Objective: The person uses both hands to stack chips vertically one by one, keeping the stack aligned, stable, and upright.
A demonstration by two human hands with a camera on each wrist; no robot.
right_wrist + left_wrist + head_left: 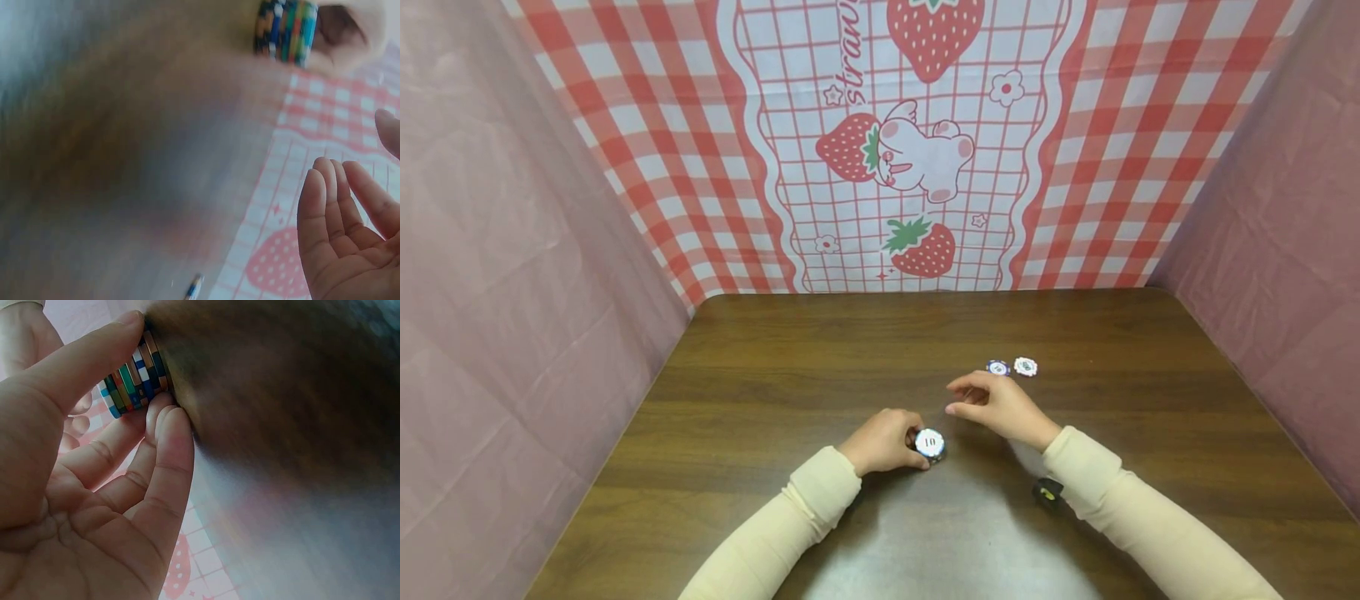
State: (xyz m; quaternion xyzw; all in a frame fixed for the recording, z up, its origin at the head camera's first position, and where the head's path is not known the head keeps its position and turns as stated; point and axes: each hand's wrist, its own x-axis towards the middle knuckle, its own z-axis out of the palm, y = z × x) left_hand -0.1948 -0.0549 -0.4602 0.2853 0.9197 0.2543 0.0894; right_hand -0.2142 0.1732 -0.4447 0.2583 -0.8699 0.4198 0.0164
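Note:
A stack of poker chips (929, 444) stands on the table, its top chip white with a blue rim and marked 10. My left hand (883, 442) grips the stack from its left side, thumb and fingers around the edge. In the left wrist view the stack (134, 378) shows several layers in blue, green, white and brown. Right of it, my right hand (1003, 408) is raised with nothing between its loosely bent fingers. Two loose chips lie just beyond that hand: a blue-and-white chip (997, 367), partly hidden by it, and a white chip (1026, 367).
The brown wooden table (760, 367) reaches back to a red-checked cloth (1120, 167) with strawberry prints. Pink curtains (535, 275) hang along both sides. A dark band (1047, 492) with a yellow mark sits at the right wrist.

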